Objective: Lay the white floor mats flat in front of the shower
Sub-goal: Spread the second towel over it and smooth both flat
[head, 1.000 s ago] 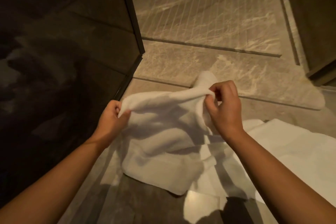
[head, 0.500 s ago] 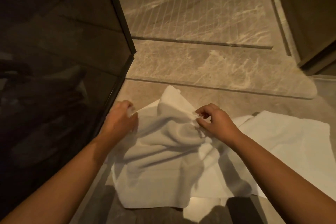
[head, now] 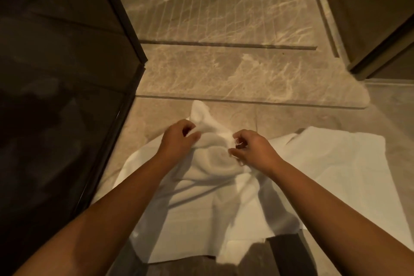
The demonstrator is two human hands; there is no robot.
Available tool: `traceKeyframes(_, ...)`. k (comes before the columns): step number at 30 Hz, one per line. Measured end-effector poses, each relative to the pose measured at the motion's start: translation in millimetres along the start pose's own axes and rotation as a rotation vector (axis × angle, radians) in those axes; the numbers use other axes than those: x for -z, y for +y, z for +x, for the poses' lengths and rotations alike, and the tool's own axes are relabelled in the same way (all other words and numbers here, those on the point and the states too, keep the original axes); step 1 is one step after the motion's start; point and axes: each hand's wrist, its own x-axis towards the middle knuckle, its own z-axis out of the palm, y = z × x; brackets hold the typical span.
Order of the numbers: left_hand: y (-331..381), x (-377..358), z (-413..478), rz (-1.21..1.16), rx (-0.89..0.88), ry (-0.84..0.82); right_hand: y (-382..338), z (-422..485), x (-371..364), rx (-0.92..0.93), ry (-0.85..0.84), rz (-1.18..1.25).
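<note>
A rumpled white floor mat [head: 197, 213] lies on the beige marble floor below me, bunched up at its far end. My left hand [head: 179, 139] pinches the bunched far edge on the left. My right hand [head: 253, 149] grips the same bunched edge on the right. A loose corner of this mat [head: 199, 110] sticks out toward the shower threshold. A second white mat [head: 336, 163] lies flatter to the right, partly under the first one.
The dark glass shower panel [head: 67, 107] stands along the left, its frame edge close to my left hand. The ribbed marble shower floor [head: 224, 6] and a raised threshold [head: 246, 78] lie ahead. A dark wall or door frame [head: 380, 29] rises at the right.
Both hands have lowered the mat toward the floor and come closer together. The mat has gone from hanging in the air to mostly resting on the floor, still bunched at its far end.
</note>
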Motion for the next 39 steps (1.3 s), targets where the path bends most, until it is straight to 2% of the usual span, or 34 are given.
traceKeyframes(2,8.2,17.7,-6.0,-0.094,-0.1,0.127,2.5,-0.4,7.8,0.028,0.033,-0.082)
traceKeyframes(6,17.2,49.8,-23.3,-0.045,-0.312,0.408,10.6,-9.9,27.8,0.116,0.157,-0.167)
traceKeyframes(9,3.7,61.4,-23.1,0.074,-0.176,0.498,18.1,-22.4,31.7,0.213,0.237,-0.222)
traceKeyframes(12,-16.4,58.9,-16.4,0.347,0.096,0.433,32.0,-37.2,33.1,0.238,0.264,-0.247)
traceKeyframes(13,-18.1,54.8,-16.8,0.414,0.122,0.422,38.7,-42.0,35.3,0.231,0.264,-0.256)
traceKeyframes(14,-16.2,49.2,-18.2,0.475,0.079,0.417,45.9,-46.4,38.1,0.215,0.258,-0.263)
traceKeyframes(16,-10.7,33.5,-16.0,0.58,-0.141,0.346,62.8,-55.9,44.6,0.157,0.24,-0.268)
traceKeyframes(18,-3.4,13.8,-6.3,0.682,-0.314,0.154,80.6,-66.8,49.7,0.103,0.212,-0.293)
traceKeyframes(20,5.8,-6.3,4.7,0.646,-0.292,-0.053,95.9,-78.7,51.8,0.091,0.171,-0.338)
traceKeyframes(22,13.3,-25.9,12.0,0.565,-0.241,-0.182,108.1,-90.1,51.8,0.119,0.142,-0.417)
traceKeyframes(25,21.5,-46.0,15.8,0.5,-0.192,-0.304,123.5,-101.6,53.7,0.141,0.135,-0.458)
traceKeyframes(29,26.5,-58.7,13.0,0.525,-0.165,-0.455,138.0,-111.8,61.1,0.158,0.144,-0.445)
traceKeyframes(33,35.3,-74.5,8.5,0.66,-0.203,-0.563,142.2,-115.4,68.8,0.192,0.205,-0.439)
traceKeyframes(36,45.6,-89.7,3.0,0.5,-0.168,-0.611,143.7,-110.8,74.4,0.191,0.234,-0.435)
traceKeyframes(39,50.0,-102.9,-0.7,0.399,-0.121,-0.577,145.3,-106.7,73.8,0.166,0.229,-0.442)
